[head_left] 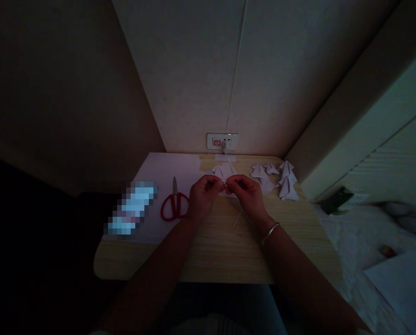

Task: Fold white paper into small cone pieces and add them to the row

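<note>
Both hands meet over the middle of a small wooden table (221, 251). My left hand (202, 195) and my right hand (246, 193) have their fingers pinched together on a small folded white paper piece (225, 179) between them. The paper is mostly hidden by the fingers in the dim light. A silver bangle (269, 232) sits on my right wrist. Red-handled scissors (174, 202) lie on a white sheet (169, 181) just left of my left hand. A thin paper strip (237, 217) lies on the wood under my right hand.
Several folded white paper shapes (284, 181) lie at the table's back right. A wall socket (222, 141) sits above the far edge. Walls close in the table on the left and back. A bed (368, 242) with a white sheet of paper (399, 284) is to the right.
</note>
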Demonstrator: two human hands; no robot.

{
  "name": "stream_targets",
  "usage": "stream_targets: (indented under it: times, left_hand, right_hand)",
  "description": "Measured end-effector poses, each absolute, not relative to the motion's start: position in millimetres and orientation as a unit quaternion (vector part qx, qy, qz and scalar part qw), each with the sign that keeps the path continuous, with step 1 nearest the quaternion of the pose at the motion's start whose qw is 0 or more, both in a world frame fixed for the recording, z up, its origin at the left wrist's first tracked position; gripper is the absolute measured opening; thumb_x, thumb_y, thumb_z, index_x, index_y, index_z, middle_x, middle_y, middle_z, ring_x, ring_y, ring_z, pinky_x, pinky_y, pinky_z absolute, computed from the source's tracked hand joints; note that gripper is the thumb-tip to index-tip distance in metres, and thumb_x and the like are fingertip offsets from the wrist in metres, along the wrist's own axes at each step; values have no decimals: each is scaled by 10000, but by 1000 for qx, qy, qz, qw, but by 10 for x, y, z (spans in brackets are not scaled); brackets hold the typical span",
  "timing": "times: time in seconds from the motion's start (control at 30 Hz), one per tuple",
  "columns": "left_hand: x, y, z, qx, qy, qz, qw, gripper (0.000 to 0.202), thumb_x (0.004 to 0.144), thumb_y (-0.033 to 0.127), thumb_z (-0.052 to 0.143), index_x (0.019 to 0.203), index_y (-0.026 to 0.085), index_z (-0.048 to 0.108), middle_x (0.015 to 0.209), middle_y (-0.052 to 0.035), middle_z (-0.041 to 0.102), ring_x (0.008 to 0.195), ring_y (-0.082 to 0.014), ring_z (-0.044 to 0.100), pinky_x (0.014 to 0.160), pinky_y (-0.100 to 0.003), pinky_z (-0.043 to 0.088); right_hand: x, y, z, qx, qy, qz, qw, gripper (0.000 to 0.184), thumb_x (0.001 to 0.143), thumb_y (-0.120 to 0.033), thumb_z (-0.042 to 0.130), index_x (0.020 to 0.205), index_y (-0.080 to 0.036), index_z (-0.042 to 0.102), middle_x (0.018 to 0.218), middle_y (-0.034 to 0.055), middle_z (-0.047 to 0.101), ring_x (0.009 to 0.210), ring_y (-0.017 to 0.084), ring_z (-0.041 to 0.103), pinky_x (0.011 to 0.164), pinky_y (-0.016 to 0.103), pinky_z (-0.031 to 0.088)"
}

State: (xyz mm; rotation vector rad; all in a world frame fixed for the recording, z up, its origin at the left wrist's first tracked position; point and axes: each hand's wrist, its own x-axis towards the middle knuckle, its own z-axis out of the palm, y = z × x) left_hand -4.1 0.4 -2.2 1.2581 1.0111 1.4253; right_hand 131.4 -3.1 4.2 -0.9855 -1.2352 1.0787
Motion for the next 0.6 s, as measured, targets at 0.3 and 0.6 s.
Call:
stream_targets:
  times: [0.3,0.6]
  left_hand:
    - [-18,-6,-14,497,427,577,488,141,701,283,648,753,173,576,661,14,646,624,-118,616,612,-230,463]
    - [17,-11,-45,489,418,602,474,118,689,232,637,699,175,535,635,31,619,600,-95,590,602,-215,451]
  right_hand:
    - [1306,-38,61,-434,-519,466,570,171,670,-340,686,694,-183,621,629,-11,628,553,107,572,550,238,495]
    - [1280,-52,84,-448,-504,478,563,135,660,-290,685,674,-174,617,605,-18,622,532,98,562,534,222,479]
